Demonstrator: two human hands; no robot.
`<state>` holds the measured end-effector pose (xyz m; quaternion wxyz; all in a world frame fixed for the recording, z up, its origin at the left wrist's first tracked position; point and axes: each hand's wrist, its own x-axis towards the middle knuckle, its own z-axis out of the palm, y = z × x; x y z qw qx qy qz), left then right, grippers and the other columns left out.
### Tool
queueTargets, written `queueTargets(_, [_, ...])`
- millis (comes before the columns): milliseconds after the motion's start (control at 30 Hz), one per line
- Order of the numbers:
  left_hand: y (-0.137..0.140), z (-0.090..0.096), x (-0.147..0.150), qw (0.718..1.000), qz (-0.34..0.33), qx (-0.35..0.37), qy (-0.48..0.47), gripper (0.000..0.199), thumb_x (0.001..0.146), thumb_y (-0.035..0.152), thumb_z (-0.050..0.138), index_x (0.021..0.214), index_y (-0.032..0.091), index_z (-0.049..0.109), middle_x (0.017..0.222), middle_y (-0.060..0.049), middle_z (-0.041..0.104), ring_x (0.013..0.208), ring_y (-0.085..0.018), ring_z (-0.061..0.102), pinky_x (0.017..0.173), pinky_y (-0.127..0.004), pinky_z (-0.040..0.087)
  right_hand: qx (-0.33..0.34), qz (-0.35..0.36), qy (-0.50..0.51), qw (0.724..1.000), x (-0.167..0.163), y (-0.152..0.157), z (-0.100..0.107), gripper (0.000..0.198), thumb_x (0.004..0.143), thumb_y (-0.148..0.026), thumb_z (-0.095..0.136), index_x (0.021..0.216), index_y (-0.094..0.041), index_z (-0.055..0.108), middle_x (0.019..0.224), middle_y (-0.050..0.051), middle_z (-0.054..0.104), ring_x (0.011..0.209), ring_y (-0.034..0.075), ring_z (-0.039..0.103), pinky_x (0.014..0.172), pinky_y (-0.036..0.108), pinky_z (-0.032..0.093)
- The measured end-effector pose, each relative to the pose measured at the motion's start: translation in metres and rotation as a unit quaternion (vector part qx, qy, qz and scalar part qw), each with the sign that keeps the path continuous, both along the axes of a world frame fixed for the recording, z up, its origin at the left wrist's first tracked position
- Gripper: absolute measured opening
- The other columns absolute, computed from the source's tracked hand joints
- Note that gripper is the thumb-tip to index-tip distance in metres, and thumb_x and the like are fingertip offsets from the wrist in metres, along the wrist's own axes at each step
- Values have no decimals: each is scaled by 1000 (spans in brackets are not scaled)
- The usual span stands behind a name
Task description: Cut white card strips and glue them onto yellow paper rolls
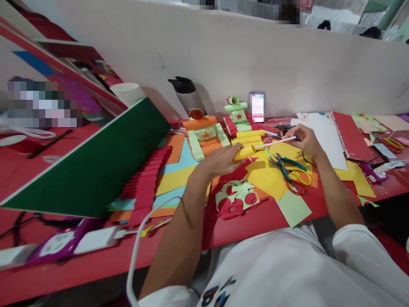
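My left hand point(225, 161) is closed around a rolled tube of yellow paper point(245, 152), which lies beside more yellow paper rolls point(251, 137). My right hand point(305, 138) pinches a thin white stick point(276, 142) with a dark blue end. Its far tip reaches the opening of the yellow tube; whether it goes inside I cannot tell. Below the hands are yellow paper sheets point(266, 177), teal-handled pliers point(289, 162) and scissors with red and yellow handles point(300, 178). Cut green and red paper scraps point(238, 198) lie near my left wrist.
Orange-and-green point(206, 136) and green-and-red point(239, 116) paper models stand behind, near a bottle point(187, 96) and a phone point(257, 106). A green board point(96, 166) leans at left above a purple power strip point(60, 243). A white cable point(137, 251) crosses by my left arm.
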<state>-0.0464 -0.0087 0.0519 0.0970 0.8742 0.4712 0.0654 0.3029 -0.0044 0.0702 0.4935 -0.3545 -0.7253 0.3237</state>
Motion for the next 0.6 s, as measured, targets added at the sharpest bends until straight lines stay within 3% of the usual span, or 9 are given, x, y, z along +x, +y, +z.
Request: queueTargets(600, [-2, 2, 5, 1000, 5, 17, 24, 50, 100, 49, 48, 142, 20, 50, 123, -20, 74, 98, -36, 72, 81, -41, 51, -9, -8, -15, 1000, -2, -1, 0, 45, 73, -54, 93, 85, -26, 60, 92, 3, 75, 102, 27, 77, 95, 46, 59])
